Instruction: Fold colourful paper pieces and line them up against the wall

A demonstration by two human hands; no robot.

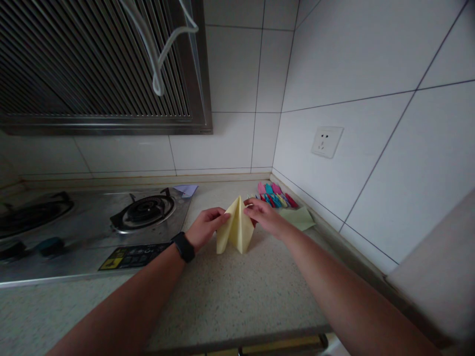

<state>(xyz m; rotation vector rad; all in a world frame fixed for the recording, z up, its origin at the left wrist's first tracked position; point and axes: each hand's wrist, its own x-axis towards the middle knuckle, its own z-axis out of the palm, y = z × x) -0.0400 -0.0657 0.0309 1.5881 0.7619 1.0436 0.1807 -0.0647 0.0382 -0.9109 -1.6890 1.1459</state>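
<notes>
A creased sheet of yellow paper [234, 230] is held upright over the counter, its folds fanning out below a pointed top. My left hand [208, 225] pinches its left side between thumb and fingers; a black watch sits on that wrist. On the right side of the paper, my right hand [264, 215] grips near the upper edge, with some fingers hidden behind it. Just beyond my right hand lies a pale green sheet of paper [300, 218]. Several small folded paper pieces [276, 194] in pink, blue and red are grouped near the wall corner.
To the left is a gas stove [92, 237] with black burners and knobs. A lilac folded paper [186, 190] rests at its back right corner. Overhead hangs a range hood [111, 64] with a white cable [158, 74]. A wall socket [327, 142] is on the right wall.
</notes>
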